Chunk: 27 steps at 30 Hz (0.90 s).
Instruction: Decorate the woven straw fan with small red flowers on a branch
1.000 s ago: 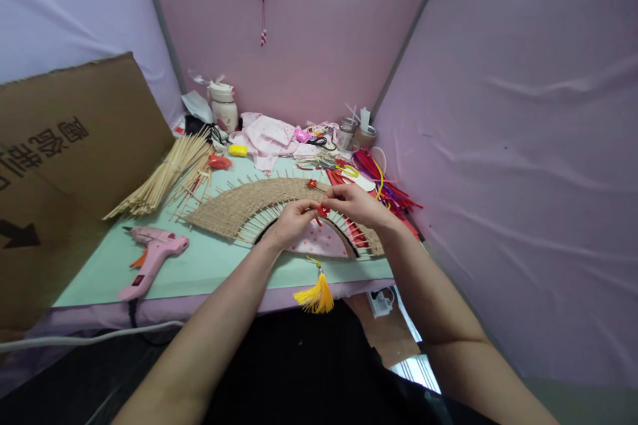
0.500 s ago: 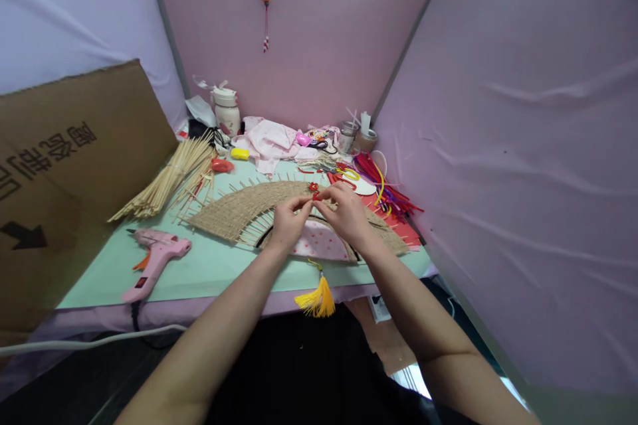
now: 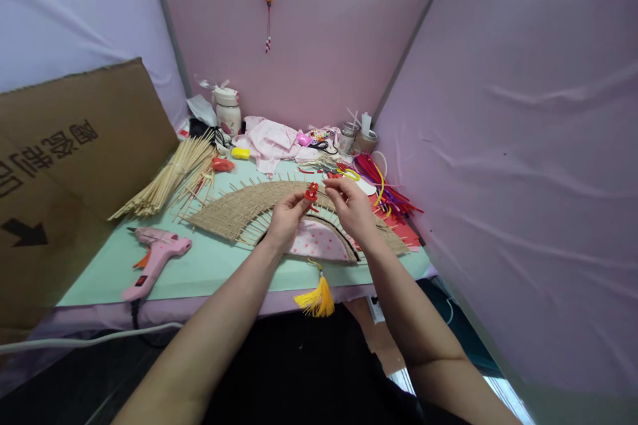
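Note:
A fan-shaped piece (image 3: 239,209) of woven tan cord on thin sticks lies across the table, with a white, pink-dotted cloth half-round (image 3: 319,240) at its lower middle. Above it my left hand (image 3: 286,218) pinches a small red flower-shaped ornament (image 3: 312,192) between thumb and fingers. To its right, my right hand (image 3: 353,207) hovers apart from the ornament, fingers curled with thumb and fingertips close together; whatever is between them is too small to make out. From the fan's lower edge a yellow tassel (image 3: 316,297) hangs over the table's front.
A pink glue gun (image 3: 158,257) lies at the left front, its cable running off the edge. Behind it are a bundle of sticks (image 3: 167,176) and a cardboard box (image 3: 64,166). Pipe cleaners (image 3: 393,189), a white bottle (image 3: 228,111) and pink cloth (image 3: 266,141) line the back.
My right hand has drawn away to the right from my left hand. The red ornament, earlier between both hands' fingertips, now stays in my left hand and shows more fully.

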### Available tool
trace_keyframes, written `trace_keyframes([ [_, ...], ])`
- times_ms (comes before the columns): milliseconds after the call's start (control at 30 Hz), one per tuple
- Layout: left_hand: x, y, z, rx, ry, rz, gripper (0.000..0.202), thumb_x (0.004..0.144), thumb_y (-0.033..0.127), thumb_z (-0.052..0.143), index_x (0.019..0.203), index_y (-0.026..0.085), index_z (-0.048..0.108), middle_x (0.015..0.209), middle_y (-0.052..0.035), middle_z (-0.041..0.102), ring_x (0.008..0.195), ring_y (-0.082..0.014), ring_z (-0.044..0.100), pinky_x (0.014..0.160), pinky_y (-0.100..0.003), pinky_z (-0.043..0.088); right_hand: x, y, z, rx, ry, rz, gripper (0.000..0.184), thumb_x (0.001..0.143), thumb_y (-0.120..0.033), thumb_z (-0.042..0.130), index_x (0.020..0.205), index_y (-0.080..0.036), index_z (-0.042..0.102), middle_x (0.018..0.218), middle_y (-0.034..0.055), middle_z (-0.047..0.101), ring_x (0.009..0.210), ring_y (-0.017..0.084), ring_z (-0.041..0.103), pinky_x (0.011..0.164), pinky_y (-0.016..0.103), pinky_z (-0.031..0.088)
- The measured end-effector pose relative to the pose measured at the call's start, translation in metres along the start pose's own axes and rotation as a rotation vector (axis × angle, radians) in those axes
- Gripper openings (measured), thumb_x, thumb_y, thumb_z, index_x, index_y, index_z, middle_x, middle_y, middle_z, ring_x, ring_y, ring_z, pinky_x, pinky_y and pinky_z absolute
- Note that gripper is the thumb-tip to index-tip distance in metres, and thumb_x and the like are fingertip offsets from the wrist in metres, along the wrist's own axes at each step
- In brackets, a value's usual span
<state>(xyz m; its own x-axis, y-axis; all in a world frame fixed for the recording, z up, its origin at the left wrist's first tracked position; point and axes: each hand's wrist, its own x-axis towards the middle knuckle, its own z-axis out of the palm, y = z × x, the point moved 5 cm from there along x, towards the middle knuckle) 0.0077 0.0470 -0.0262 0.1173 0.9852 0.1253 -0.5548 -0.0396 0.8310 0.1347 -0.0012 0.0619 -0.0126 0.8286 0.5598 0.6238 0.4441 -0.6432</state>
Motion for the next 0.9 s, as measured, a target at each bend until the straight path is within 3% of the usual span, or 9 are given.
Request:
trace_keyframes([
  [133, -0.004, 0.000, 0.007, -0.142, -0.075, -0.108, 0.033, 0.057, 0.036, 0.087, 0.075, 0.016, 0.069, 0.076, 0.0006, 0.066, 0.076, -0.0099, 0.058, 0.080, -0.026, 0.046, 0.002, 0.011, 0.007, 0.154, -0.236, 0.028, 0.030, 0.084, -0.026, 0.063, 0.113, -0.022, 0.067, 0.108, 0.0070, 0.064, 0.088, 0.017, 0.058, 0.075, 0.031, 0.047],
  [267, -0.008, -0.004, 0.013, -0.150, -0.221, -0.205, 0.035, 0.059, 0.039, 0.086, 0.080, 0.015, 0.072, 0.078, -0.0011, 0.066, 0.076, -0.0109, 0.058, 0.079, -0.027, 0.048, 0.000, 0.018, 0.012, 0.216, -0.343, 0.050, 0.039, 0.079, -0.024, 0.068, 0.118, -0.024, 0.067, 0.105, 0.0057, 0.059, 0.085, 0.016, 0.056, 0.075, 0.031, 0.048],
  [433, -0.010, -0.008, 0.015, -0.140, -0.317, -0.268, 0.039, 0.057, 0.038, 0.088, 0.087, 0.016, 0.075, 0.083, -0.0052, 0.070, 0.086, -0.0154, 0.062, 0.085, -0.030, 0.047, -0.004, 0.019, 0.012, 0.274, -0.336, 0.088, 0.026, 0.077, -0.025, 0.070, 0.103, -0.024, 0.074, 0.096, 0.0042, 0.061, 0.084, 0.016, 0.056, 0.077, 0.032, 0.048],
  [667, -0.008, -0.013, 0.011, -0.092, -0.378, -0.304, 0.041, 0.053, 0.038, 0.089, 0.085, 0.015, 0.076, 0.079, -0.0054, 0.071, 0.074, -0.0126, 0.060, 0.076, -0.027, 0.045, -0.006, 0.020, 0.009, 0.315, -0.307, 0.099, 0.015, 0.074, -0.025, 0.071, 0.088, -0.022, 0.076, 0.084, 0.0021, 0.061, 0.082, 0.016, 0.057, 0.076, 0.031, 0.046],
  [900, -0.006, -0.012, 0.011, -0.015, -0.400, -0.304, 0.040, 0.055, 0.042, 0.088, 0.082, 0.015, 0.076, 0.078, -0.0042, 0.070, 0.074, -0.0127, 0.060, 0.075, -0.026, 0.045, -0.010, 0.026, 0.011, 0.379, -0.250, 0.148, 0.010, 0.072, -0.029, 0.071, 0.078, -0.021, 0.073, 0.080, 0.0016, 0.064, 0.077, 0.015, 0.058, 0.074, 0.030, 0.047],
])
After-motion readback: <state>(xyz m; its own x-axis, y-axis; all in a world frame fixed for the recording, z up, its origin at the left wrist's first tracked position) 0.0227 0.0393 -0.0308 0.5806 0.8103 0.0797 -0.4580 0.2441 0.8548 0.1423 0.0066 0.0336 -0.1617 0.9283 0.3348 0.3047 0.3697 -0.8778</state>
